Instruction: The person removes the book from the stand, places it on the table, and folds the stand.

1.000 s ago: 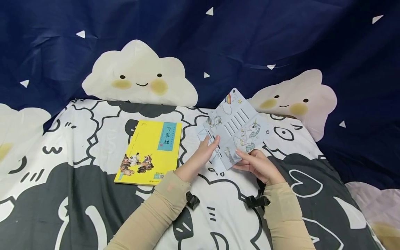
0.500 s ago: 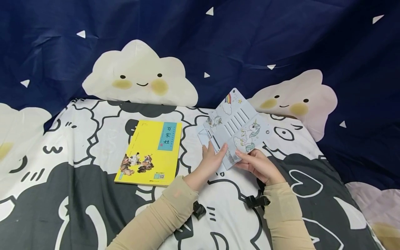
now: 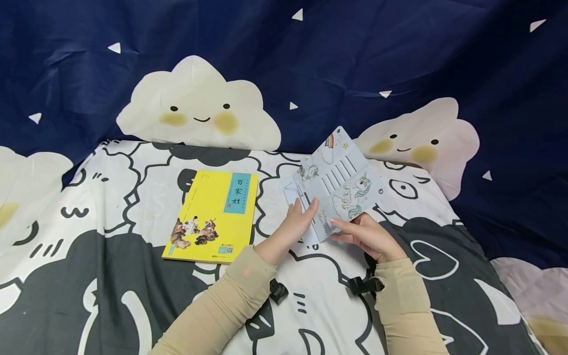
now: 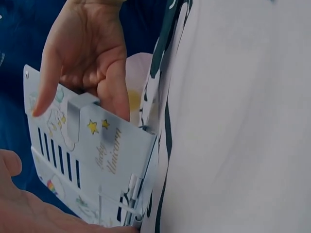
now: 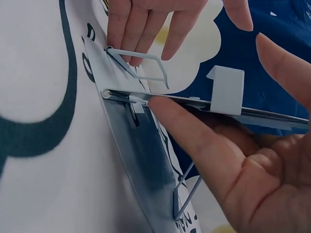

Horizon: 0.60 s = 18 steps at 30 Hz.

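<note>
A pale-blue metal book stand point(image 3: 343, 197) with unicorn prints and slots is held above the bed, partly folded. My right hand point(image 3: 368, 236) grips its lower right side; in the left wrist view the thumb of this right hand point(image 4: 87, 48) is in front of the panel, other fingers behind. My left hand point(image 3: 293, 224) touches the lower left part. The right wrist view shows the left hand point(image 5: 150, 22) with fingers straight beside a wire page clip point(image 5: 163, 73), thumb apart. A bent metal tab point(image 5: 228, 90) projects from the panel edge.
A yellow book point(image 3: 213, 217) with a blue title block lies flat to the left of the stand. Underneath is a sheep-print bedspread point(image 3: 328, 315). Behind it hangs dark blue fabric point(image 3: 319, 59) with cloud shapes point(image 3: 199, 108). Both wrists carry black camera mounts.
The left hand shifts right along the stand, then slightly back left. In the latest frame the stand moves a little to the right. The right hand and the yellow book stay nearly still.
</note>
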Motion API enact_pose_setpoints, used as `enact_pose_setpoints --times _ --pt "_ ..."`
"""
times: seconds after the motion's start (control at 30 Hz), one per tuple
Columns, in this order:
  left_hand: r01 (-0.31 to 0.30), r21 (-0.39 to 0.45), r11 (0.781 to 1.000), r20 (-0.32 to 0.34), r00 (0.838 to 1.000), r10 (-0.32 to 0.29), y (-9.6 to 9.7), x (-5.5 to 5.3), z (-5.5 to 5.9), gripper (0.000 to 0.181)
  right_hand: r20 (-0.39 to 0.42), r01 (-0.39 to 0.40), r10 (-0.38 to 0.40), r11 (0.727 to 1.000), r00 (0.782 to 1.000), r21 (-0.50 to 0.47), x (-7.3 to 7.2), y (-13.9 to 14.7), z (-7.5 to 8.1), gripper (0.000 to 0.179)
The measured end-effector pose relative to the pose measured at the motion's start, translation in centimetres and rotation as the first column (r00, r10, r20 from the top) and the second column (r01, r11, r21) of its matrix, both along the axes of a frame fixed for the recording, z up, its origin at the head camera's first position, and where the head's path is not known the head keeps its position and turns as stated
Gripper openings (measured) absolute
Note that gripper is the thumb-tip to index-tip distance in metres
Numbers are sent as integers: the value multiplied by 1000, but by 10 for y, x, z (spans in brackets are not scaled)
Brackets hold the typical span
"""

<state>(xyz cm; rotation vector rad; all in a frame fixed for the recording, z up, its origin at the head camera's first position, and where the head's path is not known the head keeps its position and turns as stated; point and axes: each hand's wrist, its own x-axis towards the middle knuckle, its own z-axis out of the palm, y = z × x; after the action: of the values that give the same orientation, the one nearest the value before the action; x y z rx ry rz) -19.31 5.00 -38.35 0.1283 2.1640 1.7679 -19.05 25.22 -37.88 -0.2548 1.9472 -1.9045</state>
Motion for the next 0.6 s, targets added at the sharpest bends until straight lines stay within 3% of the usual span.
enact_pose_setpoints --times 0.2,0.6 --pt "24 -24 999 -1 1000 -24 -5 -5 -1 89 2 -49 49 997 999 59 0 -1 1 59" --pt "32 -32 999 48 998 -31 -17 -15 2 89 30 -94 92 994 995 48 2 -9 2 60"
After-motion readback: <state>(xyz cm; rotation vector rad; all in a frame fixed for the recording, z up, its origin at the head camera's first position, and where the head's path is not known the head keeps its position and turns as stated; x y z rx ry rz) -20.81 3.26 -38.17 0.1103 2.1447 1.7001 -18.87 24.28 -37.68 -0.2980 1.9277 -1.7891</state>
